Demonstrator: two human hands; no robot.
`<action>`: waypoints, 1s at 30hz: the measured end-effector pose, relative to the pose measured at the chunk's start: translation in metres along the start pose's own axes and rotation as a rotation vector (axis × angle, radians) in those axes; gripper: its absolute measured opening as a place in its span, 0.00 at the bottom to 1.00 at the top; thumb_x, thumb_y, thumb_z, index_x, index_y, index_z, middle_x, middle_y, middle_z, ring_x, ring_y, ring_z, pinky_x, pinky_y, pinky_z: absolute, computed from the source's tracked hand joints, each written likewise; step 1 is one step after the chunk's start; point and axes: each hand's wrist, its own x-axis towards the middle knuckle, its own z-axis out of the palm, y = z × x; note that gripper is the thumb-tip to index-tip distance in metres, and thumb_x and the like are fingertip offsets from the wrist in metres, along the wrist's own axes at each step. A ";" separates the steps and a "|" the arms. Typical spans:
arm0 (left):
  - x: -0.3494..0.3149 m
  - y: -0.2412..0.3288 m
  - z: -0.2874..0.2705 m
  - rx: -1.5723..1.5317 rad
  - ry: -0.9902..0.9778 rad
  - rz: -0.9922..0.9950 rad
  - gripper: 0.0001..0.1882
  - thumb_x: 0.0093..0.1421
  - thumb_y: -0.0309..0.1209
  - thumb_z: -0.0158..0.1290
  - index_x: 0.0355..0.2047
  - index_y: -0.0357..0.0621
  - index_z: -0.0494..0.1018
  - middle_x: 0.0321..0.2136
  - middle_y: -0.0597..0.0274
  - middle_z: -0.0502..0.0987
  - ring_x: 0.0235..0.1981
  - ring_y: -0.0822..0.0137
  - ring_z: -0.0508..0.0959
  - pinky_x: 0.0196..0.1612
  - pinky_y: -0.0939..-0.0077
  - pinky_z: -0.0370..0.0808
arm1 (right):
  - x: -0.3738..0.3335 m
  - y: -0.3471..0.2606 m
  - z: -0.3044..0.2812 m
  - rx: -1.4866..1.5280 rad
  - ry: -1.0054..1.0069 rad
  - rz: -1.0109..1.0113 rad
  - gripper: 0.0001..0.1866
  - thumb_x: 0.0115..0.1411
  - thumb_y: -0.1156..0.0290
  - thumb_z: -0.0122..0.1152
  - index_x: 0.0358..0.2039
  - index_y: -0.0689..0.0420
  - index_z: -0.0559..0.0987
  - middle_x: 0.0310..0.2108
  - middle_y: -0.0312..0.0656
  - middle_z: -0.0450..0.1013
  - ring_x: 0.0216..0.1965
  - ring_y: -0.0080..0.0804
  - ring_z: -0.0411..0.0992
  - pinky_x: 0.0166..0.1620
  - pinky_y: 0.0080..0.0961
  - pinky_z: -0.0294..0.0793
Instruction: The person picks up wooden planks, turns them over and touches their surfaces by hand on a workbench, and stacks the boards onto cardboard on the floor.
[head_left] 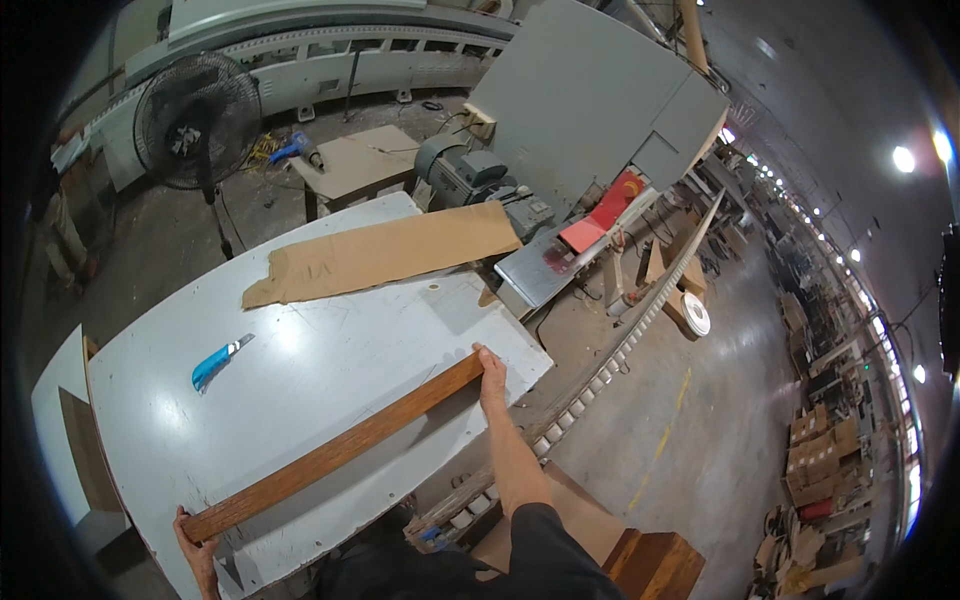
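Observation:
A long brown wooden board [335, 450] spans the near part of the white table [300, 370], running from lower left to upper right. My left hand [195, 548] grips its near-left end, thumb and fingers around the end. At the other end, my right hand [490, 375] is closed on the board, with the forearm coming up from below. A shadow lies beside the board on the table. Farther left on the same surface rests a blue utility knife [218, 364] with its blade end pointing to the upper right.
A strip of brown cardboard [385, 255] lies across the table's far side. Beyond the right corner stands a machine with a motor [460, 172] and a red guard [603, 215]. A roller conveyor [610, 365] curves along the right. Stacked wooden pieces [655, 568] are at lower right; a fan [196, 120] stands far left.

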 end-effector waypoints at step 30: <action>0.002 0.284 0.104 -0.045 -0.744 0.455 0.51 0.32 0.33 0.65 0.62 0.37 0.62 0.43 0.63 0.69 0.46 0.65 0.73 0.53 0.69 0.72 | -0.391 -0.135 -0.332 0.386 0.997 -0.133 0.22 0.69 0.53 0.44 0.41 0.62 0.76 0.40 0.44 0.74 0.43 0.36 0.73 0.50 0.35 0.73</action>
